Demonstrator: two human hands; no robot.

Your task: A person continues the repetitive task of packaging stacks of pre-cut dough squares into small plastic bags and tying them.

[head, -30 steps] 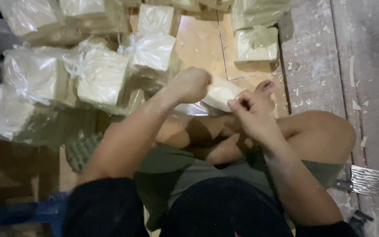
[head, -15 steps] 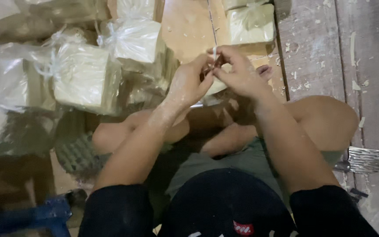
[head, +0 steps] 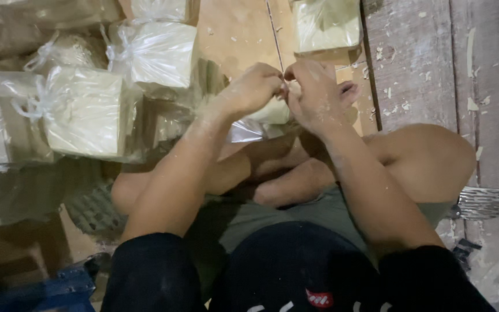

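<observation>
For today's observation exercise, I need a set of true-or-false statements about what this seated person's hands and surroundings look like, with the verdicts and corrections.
1. Both hands meet over a clear plastic bag. True: the left hand and right hand pinch together at the top of the bag.
2. The tied bags are stacked on the person's right. False: the pile of tied bags lies on their left.
3. A ridged metal tool lies by the right knee. True: the metal tool rests on the grey floor.
4. The left hand rests flat on the floor. False: it is raised, fingers closed at the bag.
5. The person wears gloves. False: both hands are bare and dusty.
</observation>
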